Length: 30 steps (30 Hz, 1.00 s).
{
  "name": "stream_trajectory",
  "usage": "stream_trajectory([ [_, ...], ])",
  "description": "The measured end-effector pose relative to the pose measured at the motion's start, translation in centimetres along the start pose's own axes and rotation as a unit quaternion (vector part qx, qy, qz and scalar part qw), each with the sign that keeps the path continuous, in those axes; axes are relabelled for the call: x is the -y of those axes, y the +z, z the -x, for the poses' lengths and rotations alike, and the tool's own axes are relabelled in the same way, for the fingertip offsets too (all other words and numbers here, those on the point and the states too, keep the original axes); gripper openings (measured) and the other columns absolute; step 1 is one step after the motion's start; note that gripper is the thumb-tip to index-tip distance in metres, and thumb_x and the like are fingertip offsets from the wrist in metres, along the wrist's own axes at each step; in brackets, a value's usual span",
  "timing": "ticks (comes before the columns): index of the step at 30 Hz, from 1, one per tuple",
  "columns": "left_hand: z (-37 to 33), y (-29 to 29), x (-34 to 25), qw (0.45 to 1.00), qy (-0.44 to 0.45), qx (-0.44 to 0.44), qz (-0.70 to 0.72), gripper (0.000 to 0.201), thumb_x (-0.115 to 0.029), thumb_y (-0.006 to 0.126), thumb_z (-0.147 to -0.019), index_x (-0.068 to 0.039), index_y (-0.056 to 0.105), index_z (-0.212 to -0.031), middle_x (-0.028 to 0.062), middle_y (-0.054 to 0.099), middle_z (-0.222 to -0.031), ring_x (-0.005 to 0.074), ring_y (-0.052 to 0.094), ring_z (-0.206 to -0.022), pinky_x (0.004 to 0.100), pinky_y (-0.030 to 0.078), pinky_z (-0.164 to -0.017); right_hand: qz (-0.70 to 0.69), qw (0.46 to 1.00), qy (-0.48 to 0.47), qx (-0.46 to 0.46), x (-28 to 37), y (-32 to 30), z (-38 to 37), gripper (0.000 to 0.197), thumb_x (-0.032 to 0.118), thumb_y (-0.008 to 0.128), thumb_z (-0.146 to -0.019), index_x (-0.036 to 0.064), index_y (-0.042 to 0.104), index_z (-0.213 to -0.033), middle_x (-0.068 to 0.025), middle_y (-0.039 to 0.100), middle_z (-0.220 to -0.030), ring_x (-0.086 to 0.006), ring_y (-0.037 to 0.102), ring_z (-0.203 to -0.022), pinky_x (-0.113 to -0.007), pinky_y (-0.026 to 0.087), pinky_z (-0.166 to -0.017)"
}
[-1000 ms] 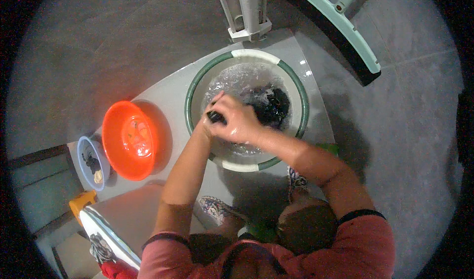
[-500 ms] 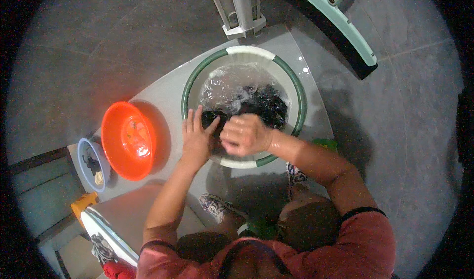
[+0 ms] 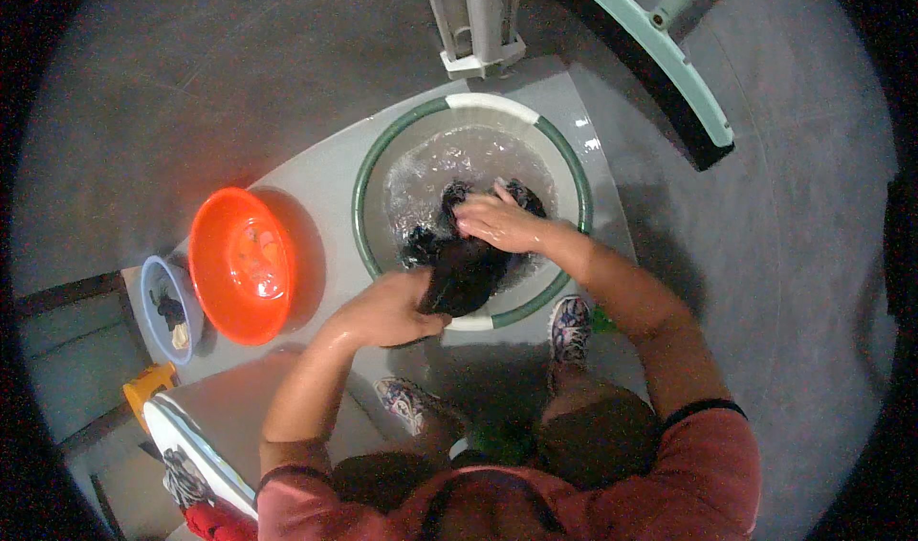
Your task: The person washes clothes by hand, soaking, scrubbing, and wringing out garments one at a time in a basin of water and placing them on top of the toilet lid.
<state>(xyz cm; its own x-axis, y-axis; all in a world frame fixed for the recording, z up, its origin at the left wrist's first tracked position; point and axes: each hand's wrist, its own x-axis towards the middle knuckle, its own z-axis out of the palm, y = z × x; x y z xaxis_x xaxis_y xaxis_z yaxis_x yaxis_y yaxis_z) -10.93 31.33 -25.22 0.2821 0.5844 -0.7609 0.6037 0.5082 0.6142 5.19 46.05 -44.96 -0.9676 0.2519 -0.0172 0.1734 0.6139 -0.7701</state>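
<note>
A wet black cloth (image 3: 466,278) lies bunched in a round basin (image 3: 360,192) with a green and white rim, partly in cloudy, bubbly water. At the near left rim my left hand (image 3: 382,309) grips the cloth's near end. Its thumb shows over the rim, while the other fingers are hidden behind the cloth. My right hand (image 3: 499,225) lies over the far part of the cloth, inside the basin, with its fingers stretched out and pointing left. Whether any fold is caught under those fingers cannot be seen.
Left of the basin stands an orange bowl (image 3: 199,273), tilted in view, beside a small blue basin (image 3: 198,311) holding dark and cream cloth. A pale green squeegee with a black edge (image 3: 660,72) lies far right. A pale metal post (image 3: 483,24) stands behind the basin.
My left hand has moved nearer and lower, onto the rim, taking the cloth's near end. The right fist has opened flat and shifted slightly away. The cloth is drawn out toward me.
</note>
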Motion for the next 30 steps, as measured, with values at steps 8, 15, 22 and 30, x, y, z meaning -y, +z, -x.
stream_trajectory([
  [8,-5.2,-6.3,7.6,0.836,0.129,-0.382,0.372,0.077,-0.026,0.071,-0.077,-0.001,0.033,-0.138,0.0167,0.053,-0.118,0.0254,0.051,-0.110,0.0337,0.039,-0.096,-0.628,0.696,0.227,-0.262,2.4,-10.3,1.2,0.051,0.041,0.063,-0.080,-0.0009,0.058,-0.109,-0.0166,0.065,-0.098,-0.0247,0.064,-0.092,-0.034,0.050,-0.083],
  [15,-16.2,0.5,14.3,0.915,-0.089,-0.393,-0.035,0.087,-0.035,0.072,-0.071,-0.012,0.027,-0.143,0.0229,0.038,-0.135,0.0386,0.046,-0.119,0.0439,0.039,-0.098,0.213,0.953,0.208,-0.056,3.2,-1.1,-2.4,0.093,0.041,0.078,-0.066,0.0285,0.028,-0.143,-0.0253,0.017,-0.146,-0.0470,0.027,-0.128,-0.050,0.037,-0.098],
  [22,-13.9,-1.4,12.3,0.690,0.032,-0.131,0.711,0.055,-0.041,0.060,-0.081,-0.006,0.052,-0.123,0.0117,0.058,-0.115,0.0289,0.060,-0.094,0.0434,0.049,-0.086,-0.214,0.922,0.268,-0.181,3.7,-0.5,-4.2,0.037,0.013,0.062,-0.070,0.0045,0.062,-0.106,-0.0184,0.062,-0.099,-0.0350,0.059,-0.095,-0.041,0.047,-0.084],
  [30,-16.6,2.6,11.9,0.703,0.287,-0.258,0.598,0.026,-0.016,0.043,-0.094,-0.003,0.058,-0.111,0.0115,0.059,-0.112,0.0200,0.058,-0.101,0.0372,0.048,-0.087,0.106,0.970,-0.142,-0.165,10.8,1.8,-5.8,0.023,0.031,0.068,-0.066,0.0123,0.064,-0.080,-0.0099,0.057,-0.087,-0.0259,0.058,-0.082,-0.037,0.051,-0.069],
])
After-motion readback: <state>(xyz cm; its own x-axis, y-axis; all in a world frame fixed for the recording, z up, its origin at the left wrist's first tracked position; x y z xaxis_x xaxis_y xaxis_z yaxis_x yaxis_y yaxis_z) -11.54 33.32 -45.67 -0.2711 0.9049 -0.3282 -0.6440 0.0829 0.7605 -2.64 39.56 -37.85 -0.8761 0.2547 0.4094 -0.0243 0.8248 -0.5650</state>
